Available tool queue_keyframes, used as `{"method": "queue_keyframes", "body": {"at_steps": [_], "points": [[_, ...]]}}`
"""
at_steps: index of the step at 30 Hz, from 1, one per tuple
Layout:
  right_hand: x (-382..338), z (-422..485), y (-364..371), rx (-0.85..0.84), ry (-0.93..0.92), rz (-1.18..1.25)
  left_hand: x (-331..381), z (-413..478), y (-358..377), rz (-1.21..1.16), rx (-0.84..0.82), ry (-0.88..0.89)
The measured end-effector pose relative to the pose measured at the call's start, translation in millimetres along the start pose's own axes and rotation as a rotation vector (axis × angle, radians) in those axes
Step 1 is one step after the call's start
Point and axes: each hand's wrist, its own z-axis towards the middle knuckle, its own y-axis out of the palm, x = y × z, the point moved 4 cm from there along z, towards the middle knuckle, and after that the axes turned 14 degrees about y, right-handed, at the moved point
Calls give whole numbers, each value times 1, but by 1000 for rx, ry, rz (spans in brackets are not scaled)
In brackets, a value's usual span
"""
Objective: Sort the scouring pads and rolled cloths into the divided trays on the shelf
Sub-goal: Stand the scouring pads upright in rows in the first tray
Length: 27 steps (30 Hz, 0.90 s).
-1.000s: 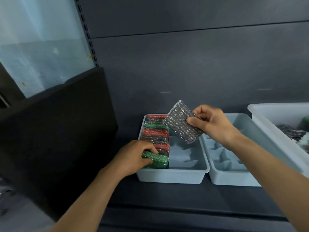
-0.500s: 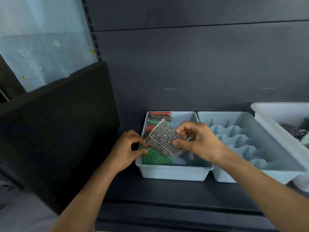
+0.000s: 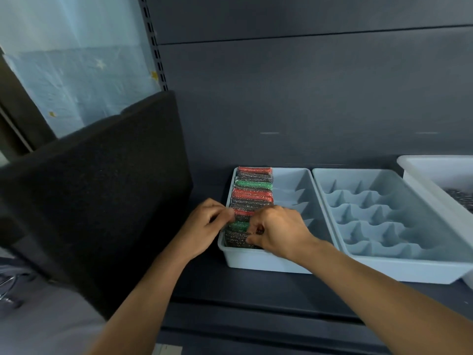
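A pale blue divided tray (image 3: 311, 185) sits on the dark shelf, its left column packed with several red, green and grey glittery scouring pads (image 3: 252, 194). A grey scouring pad (image 3: 235, 239) stands in the nearest slot of that column. My right hand (image 3: 277, 230) pinches this pad's right end with curled fingers. My left hand (image 3: 204, 226) is at the tray's left rim, fingers curled against the pads beside the green one (image 3: 239, 226). A second pale blue divided tray (image 3: 384, 211) stands empty to the right.
A white bin (image 3: 440, 172) at the far right holds grey pads (image 3: 460, 198). A large black foam panel (image 3: 97, 190) leans at the left, close to my left hand. The shelf's grey back wall (image 3: 307, 98) rises behind the trays.
The grey pad has gone from held above the tray to down into the nearest left slot, in front of the green pad. Both hands lowered with it.
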Motion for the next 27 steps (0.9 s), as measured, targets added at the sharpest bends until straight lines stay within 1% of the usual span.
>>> {"method": "queue_keyframes", "body": {"at_steps": [2, 5, 7, 10, 12, 14, 16, 19, 20, 23, 25, 27], "points": [[1, 1, 0, 7, 11, 33, 1, -1, 2, 43, 4, 6], [8, -1, 1, -4, 69, 158, 2, -4, 4, 63, 40, 6], [11, -1, 5, -37, 100, 160, 3, -6, 5, 66, 56, 4], [9, 2, 5, -47, 57, 72, 6, -8, 8, 115, 65, 2], [9, 4, -2, -15, 37, 119, 9, -9, 8, 118, 79, -16], [14, 5, -5, 14, 41, 227, 11, -11, 7, 48, 121, -52], [17, 3, -2, -4, 9, 228, 11, -12, 7, 13, 141, -74], [13, 0, 10, -83, -89, 59, 13, -14, 10, 98, 119, -51], [13, 1, 11, -84, -107, 40, 13, -14, 10, 128, 114, -48], [19, 7, 7, -58, -91, 80, 12, -19, 7, 170, 101, -61], [23, 9, 9, -93, -102, 84, 12, -19, 5, 198, 83, -71], [25, 7, 7, -128, -132, 149, 15, -15, 5, 259, 73, -69]]}}
